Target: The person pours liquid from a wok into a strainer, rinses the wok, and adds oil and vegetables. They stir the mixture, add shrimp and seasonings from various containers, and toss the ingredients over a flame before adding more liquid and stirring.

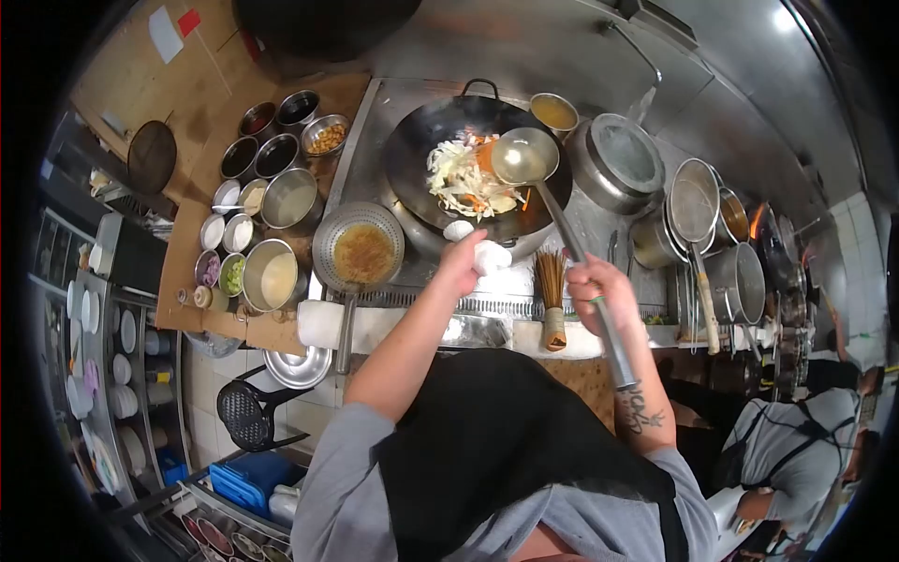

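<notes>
Sliced pale vegetables with orange strips point(459, 183) lie in a black wok point(407, 150) on the steel range. My left hand point(459, 267) is closed on a white cloth point(492, 257) at the wok's near rim; the near handle is mostly hidden. In my right hand point(599, 281) is the long handle of a metal ladle point(524, 156), whose bowl is over the food at the wok's right side. A bamboo wok brush point(552, 304) lies between my hands, nearer the counter edge.
A perforated strainer point(359, 244) rests over a pot on the left, beside several sauce and ingredient bowls point(278, 155). To the right are a lidded pot point(626, 155) and a mesh strainer point(694, 201). Another person point(796, 431) is at far right.
</notes>
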`<state>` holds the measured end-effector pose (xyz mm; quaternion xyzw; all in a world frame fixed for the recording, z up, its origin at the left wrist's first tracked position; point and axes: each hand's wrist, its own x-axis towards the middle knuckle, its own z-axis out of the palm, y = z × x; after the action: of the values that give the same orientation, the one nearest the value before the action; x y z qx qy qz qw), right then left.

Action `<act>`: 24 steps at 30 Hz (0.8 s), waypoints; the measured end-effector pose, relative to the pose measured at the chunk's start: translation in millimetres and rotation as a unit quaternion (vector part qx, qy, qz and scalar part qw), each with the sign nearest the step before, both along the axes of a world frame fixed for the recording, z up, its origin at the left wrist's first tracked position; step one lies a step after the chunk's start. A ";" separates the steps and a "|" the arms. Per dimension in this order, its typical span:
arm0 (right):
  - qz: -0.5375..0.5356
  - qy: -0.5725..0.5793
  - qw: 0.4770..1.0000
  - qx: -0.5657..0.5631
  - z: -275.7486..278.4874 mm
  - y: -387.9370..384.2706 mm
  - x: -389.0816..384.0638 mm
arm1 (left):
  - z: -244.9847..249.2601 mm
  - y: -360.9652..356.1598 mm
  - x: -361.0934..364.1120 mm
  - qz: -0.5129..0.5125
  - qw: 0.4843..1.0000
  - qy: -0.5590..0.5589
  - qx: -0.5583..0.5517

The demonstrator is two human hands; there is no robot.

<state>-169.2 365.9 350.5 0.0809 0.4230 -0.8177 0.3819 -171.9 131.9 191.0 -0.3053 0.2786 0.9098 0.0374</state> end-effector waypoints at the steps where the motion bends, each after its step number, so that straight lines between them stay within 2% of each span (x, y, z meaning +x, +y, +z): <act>1: 0.009 0.095 0.990 0.102 -6.2 -8.8 3.7 | -1.7 0.3 0.0 -0.001 1.000 0.004 -0.004; 4: 0.062 0.204 0.949 0.232 -31.7 -8.1 8.3 | -19.9 0.9 -6.3 -0.011 1.000 0.005 -0.002; 5: 0.081 0.264 0.913 0.302 -37.1 0.0 10.0 | -33.6 -2.3 -15.5 -0.018 1.000 -0.002 0.006; 7: 0.115 0.369 0.815 0.432 -52.2 33.6 15.3 | -44.4 -1.2 -16.6 -0.014 1.000 -0.008 0.005; 8: 0.078 0.561 0.694 0.444 -95.6 65.2 12.0 | -38.8 0.5 -14.5 -0.001 1.000 -0.005 -0.005; 11: 0.148 0.460 0.699 0.526 -35.5 67.2 44.4 | -22.3 0.4 -2.4 0.007 1.000 0.006 -0.005; 13: 0.160 0.468 0.685 0.536 -44.1 75.5 47.7 | -5.6 1.4 9.8 0.018 1.000 -0.005 0.004; 14: 0.173 0.457 0.683 0.543 -43.9 74.5 48.4 | 17.9 2.0 21.5 0.013 1.000 -0.017 0.008; 17: 0.175 0.469 0.674 0.542 -49.2 72.5 54.8 | 10.2 -5.9 60.6 0.006 0.999 -0.004 -0.050; 19: 0.170 0.465 0.677 0.545 -50.6 69.0 60.2 | 7.3 -16.5 97.2 -0.014 0.998 -0.033 -0.057; 20: 0.166 0.460 0.686 0.538 -49.0 65.9 60.6 | 1.4 -20.4 112.9 -0.001 0.998 -0.037 -0.047; 24: 0.141 0.526 0.667 0.508 -56.8 54.6 50.7 | -20.5 -27.5 154.5 0.050 0.997 -0.056 -0.013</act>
<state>-118.5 420.5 293.7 -0.2415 0.9102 -0.3193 0.1063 -17.4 104.3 170.5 -0.3701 0.2721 0.8882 0.0038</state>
